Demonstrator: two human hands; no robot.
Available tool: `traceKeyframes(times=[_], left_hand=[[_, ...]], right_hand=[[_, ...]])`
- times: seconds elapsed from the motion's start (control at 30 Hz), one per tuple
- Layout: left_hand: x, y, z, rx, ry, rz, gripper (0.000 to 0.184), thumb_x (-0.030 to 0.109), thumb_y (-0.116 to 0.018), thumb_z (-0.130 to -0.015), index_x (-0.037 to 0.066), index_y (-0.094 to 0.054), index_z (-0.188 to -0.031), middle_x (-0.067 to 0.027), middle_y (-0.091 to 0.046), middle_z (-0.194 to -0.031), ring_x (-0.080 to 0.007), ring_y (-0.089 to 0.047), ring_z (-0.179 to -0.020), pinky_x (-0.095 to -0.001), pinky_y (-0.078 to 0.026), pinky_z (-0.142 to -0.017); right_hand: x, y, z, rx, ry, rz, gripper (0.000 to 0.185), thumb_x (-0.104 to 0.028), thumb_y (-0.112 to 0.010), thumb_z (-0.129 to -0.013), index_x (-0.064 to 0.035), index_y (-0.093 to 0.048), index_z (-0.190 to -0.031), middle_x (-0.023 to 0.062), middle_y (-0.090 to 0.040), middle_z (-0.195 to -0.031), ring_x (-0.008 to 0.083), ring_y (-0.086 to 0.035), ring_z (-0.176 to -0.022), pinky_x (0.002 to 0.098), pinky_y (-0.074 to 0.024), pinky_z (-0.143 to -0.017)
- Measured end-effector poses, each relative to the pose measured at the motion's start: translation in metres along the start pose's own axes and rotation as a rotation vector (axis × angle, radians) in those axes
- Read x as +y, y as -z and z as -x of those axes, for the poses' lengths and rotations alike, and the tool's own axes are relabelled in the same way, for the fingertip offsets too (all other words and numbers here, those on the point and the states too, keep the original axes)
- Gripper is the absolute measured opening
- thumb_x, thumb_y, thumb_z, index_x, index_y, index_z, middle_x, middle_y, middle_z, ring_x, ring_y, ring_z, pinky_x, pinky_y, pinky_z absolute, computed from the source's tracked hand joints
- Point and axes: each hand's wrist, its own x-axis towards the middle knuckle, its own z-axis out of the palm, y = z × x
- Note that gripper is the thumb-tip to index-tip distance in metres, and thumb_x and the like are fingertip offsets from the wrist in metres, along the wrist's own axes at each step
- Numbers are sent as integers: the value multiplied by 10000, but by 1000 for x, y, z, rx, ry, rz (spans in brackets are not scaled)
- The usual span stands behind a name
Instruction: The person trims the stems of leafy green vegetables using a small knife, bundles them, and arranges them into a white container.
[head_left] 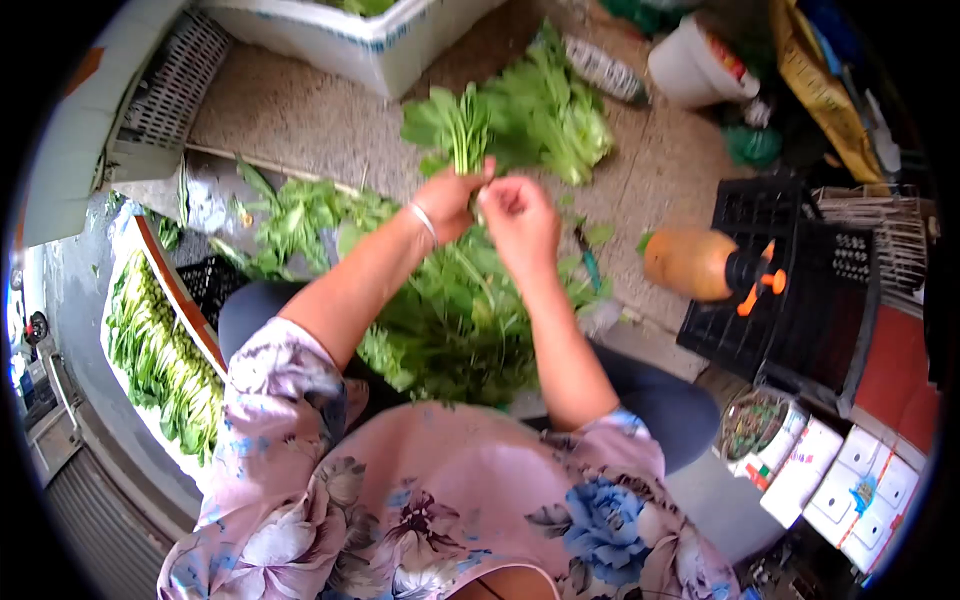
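Observation:
My left hand [452,200], with a bracelet at its wrist, is closed round the stems of a small bunch of leafy greens [466,125], leaves pointing away from me. Close beside it on the right, my right hand [522,215] has its fingers curled and pinched near the stem ends; what they hold is too small to make out. Beyond the hands a larger pile of greens [560,120] lies on the concrete floor. Below my hands, between my knees, is a heap of loose leaves [455,320].
A white foam box [385,50] stands at the top. To the right are a white bucket [695,65], an orange sprayer bottle [695,265] and black crates [820,300]. A green-handled tool [588,262] lies near my right hand. Bundled greens [160,350] fill the left side.

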Motion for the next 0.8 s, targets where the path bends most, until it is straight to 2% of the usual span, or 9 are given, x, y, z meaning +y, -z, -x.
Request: traceKeyframes(times=[0.07,0.17,0.27,0.37,0.5,0.63,0.73,0.77,0.8], left_hand=[[-5,9,-9,-173,25,83,137,205,-542,-862,74,-508,-884,-51,-545,-725,-158,-519,-654,-313,-450,-587],[-4,4,-8,-121,15,70,151,211,-544,-860,65,-511,-879,-46,-540,-717,-147,-501,-663,-331,-441,-634],[-3,-4,-7,-74,47,123,104,165,-535,-860,64,-522,-877,-49,-532,-795,-160,-490,-686,-336,-439,-665],[-7,-4,-15,-218,-2,103,164,196,-537,-862,38,-502,-891,-54,-538,-805,-180,-530,-717,-327,-475,-610],[-11,-18,-15,-168,-20,194,415,364,-603,-808,-3,-479,-955,-93,-560,-850,-214,-561,-786,-358,-490,-653],[-6,-26,-10,-305,-67,346,619,451,-624,-760,-40,-440,-1090,-148,-545,-1028,-255,-555,-873,-394,-482,-718],[0,-37,-1,-214,-113,342,485,460,-513,-831,44,-493,-1079,-118,-575,-1023,-259,-548,-896,-402,-433,-842],[0,-38,-7,-22,-90,269,381,345,-545,-848,24,-482,-1043,-135,-578,-977,-242,-556,-828,-405,-464,-771],[2,-40,0,-19,-89,285,381,345,-545,-848,24,-482,-1043,-135,-578,-977,-242,-556,-828,-405,-464,-771]], right_hand=[[-7,-5,6,-19,89,180,181,-136,-677,-692,-38,-587,-814,58,-577,-755,145,-563,-676,271,-460,-616],[-19,-1,5,-101,55,394,229,-211,-692,-663,-91,-592,-829,73,-539,-760,223,-560,-680,325,-460,-609],[-21,5,2,-72,33,418,217,-236,-686,-663,-89,-616,-805,83,-588,-757,223,-583,-684,324,-466,-605],[-34,11,4,-47,46,519,215,-239,-682,-675,-76,-624,-803,88,-616,-746,221,-599,-668,316,-476,-609],[-27,17,6,121,-15,161,194,-234,-642,-725,-48,-632,-782,96,-640,-694,226,-623,-615,319,-488,-592],[-25,20,7,179,-51,-232,138,-83,-662,-744,19,-605,-817,27,-607,-703,70,-539,-607,202,-451,-576],[-31,25,12,215,-7,-167,128,-68,-658,-746,20,-602,-821,26,-603,-710,62,-536,-607,192,-445,-573],[-28,25,13,182,-11,-93,120,-59,-660,-743,17,-599,-813,26,-601,-703,59,-534,-603,193,-445,-574],[-25,24,13,149,-15,-22,113,-50,-662,-739,15,-596,-805,25,-598,-696,56,-533,-600,194,-446,-574]])
